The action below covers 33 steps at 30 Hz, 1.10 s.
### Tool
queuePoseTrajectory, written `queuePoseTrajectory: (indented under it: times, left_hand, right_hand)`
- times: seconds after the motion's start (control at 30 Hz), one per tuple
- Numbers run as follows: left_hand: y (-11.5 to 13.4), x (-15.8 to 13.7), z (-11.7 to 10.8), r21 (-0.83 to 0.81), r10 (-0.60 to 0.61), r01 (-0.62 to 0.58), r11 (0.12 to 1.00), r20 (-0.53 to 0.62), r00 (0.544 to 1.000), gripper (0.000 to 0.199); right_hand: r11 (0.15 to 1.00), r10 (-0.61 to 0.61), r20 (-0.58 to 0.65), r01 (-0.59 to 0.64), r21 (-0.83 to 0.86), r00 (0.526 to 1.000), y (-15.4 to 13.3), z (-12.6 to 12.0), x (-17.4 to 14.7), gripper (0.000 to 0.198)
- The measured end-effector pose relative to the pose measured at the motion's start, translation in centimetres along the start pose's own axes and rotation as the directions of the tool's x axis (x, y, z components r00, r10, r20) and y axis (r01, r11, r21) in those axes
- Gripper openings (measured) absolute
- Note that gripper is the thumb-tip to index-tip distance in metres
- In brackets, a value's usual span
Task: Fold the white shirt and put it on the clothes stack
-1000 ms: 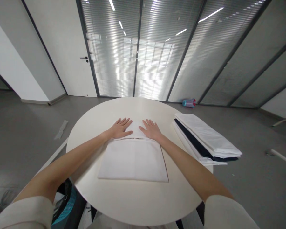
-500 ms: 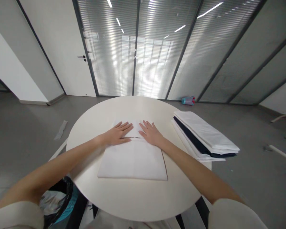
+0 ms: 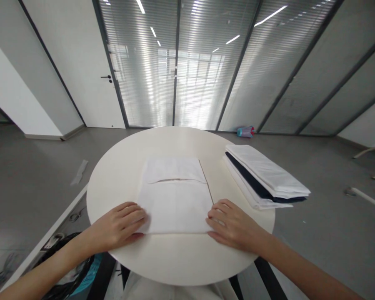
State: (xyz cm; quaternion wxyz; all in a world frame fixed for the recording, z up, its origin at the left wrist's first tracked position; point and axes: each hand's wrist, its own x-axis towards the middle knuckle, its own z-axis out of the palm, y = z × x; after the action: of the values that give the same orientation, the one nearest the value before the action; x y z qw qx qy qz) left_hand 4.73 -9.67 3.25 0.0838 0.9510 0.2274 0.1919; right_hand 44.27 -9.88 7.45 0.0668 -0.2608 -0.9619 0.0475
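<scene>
A folded white cloth point(image 3: 175, 204) lies flat on the round white table point(image 3: 181, 262), with one flap turned toward me and a slit-like gap across its upper part. My left hand point(image 3: 123, 223) is at its near left corner, fingers bent over the top and thumb along the near edge. At the near right corner, my right hand point(image 3: 228, 223) holds the cloth the same way, fingers curled on top and thumb by the edge. The thumb tips are partly hidden. To the right rests a stack of folded white cloths point(image 3: 265, 171) with a dark navy layer point(image 3: 250, 177) between them.
The stack juts past the table's right edge. Below left stands a blue basket point(image 3: 89, 273) with a black bag liner. A pink and blue container point(image 3: 245, 132) lies on the floor by the glass partition point(image 3: 200, 83). A door point(image 3: 81, 62) is at the back left.
Both hands have moved from lying flat on the cloth's far part to its near corners, and their fingers have curled around the edge. The cloth stays about where it was.
</scene>
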Motion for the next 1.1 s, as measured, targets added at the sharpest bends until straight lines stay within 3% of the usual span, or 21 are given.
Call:
queuePoseTrajectory:
  times: [0.13, 0.23, 0.3, 0.37, 0.43, 0.5, 0.57, 0.67, 0.77, 0.83, 0.9, 1.0, 1.1]
  left_hand:
    - [0.4, 0.5, 0.2, 0.111, 0.139, -0.126, 0.986, -0.123, 0.983, 0.013]
    - [1.0, 1.0, -1.1, 0.145, 0.126, -0.101, 0.984, -0.172, 0.977, 0.012]
    - [1.0, 1.7, -2.7, 0.142, 0.032, -0.004, 0.99, -0.194, 0.98, 0.013]
    - [-0.1, 2.8, -4.6, 0.109, -0.139, 0.163, 0.98, -0.203, 0.969, 0.012]
    - [-2.4, 4.5, -5.8, 0.036, -0.349, 0.361, 0.932, -0.179, 0.92, 0.015]
    - [-6.0, 6.6, -5.8, -0.072, -0.533, 0.528, 0.846, -0.109, 0.839, 0.025]
    - [-10.0, 8.9, -4.0, -0.19, -0.62, 0.607, 0.771, -0.011, 0.784, 0.032]
    - [-14.8, 11.5, 0.7, -0.25, -0.681, 0.692, 0.677, 0.144, 0.718, 0.031]
    - [-17.0, 12.2, 5.4, -0.225, -0.697, 0.723, 0.654, 0.193, 0.691, 0.029]
    - [-17.2, 11.9, 7.1, -0.211, -0.706, 0.731, 0.649, 0.191, 0.682, 0.031]
    - [-17.1, 11.4, 7.6, -0.187, -0.721, 0.745, 0.64, 0.189, 0.667, 0.032]
    - [-16.2, 11.3, 6.6, -0.134, -0.735, 0.753, 0.645, 0.165, 0.658, 0.034]
    - [-14.7, 12.1, 5.8, -0.075, -0.647, 0.655, 0.751, 0.11, 0.754, 0.045]
  right_hand:
    - [0.994, -0.07, -0.099, 0.061, -0.087, 0.993, -0.9, 0.5, -0.1, 0.01]
    - [0.998, -0.033, -0.204, 0.022, -0.055, 0.978, -1.7, -0.7, 0.4, 0.013]
    - [0.999, 0.028, -0.31, -0.033, -0.011, 0.95, -1.6, -2.2, 1.2, 0.015]
    - [0.99, 0.139, -0.39, -0.132, 0.045, 0.91, -0.5, -3.6, 2.6, 0.015]
    - [0.943, 0.331, -0.384, -0.304, 0.132, 0.862, 1.8, -4.2, 4.3, 0.013]
    - [0.826, 0.56, -0.276, -0.502, 0.255, 0.782, 4.9, -3.3, 6.3, 0.019]
    - [0.684, 0.706, -0.118, -0.629, 0.37, 0.698, 8.2, -1.2, 8.1, 0.023]
    - [0.531, 0.795, 0.066, -0.746, 0.402, 0.603, 11.7, 3.1, 9.7, 0.021]
    - [0.398, 0.853, 0.227, -0.867, 0.298, 0.47, 13.1, 6.3, 10.0, 0.023]
    - [0.358, 0.869, 0.276, -0.907, 0.223, 0.411, 13.1, 7.0, 9.9, 0.026]
    - [0.392, 0.863, 0.279, -0.907, 0.155, 0.421, 12.8, 6.5, 9.8, 0.029]
    - [0.501, 0.848, 0.173, -0.864, 0.042, 0.5, 11.2, 4.5, 10.5, 0.034]
    - [0.66, 0.746, 0.077, -0.75, 0.036, 0.661, 8.4, 2.8, 12.1, 0.042]
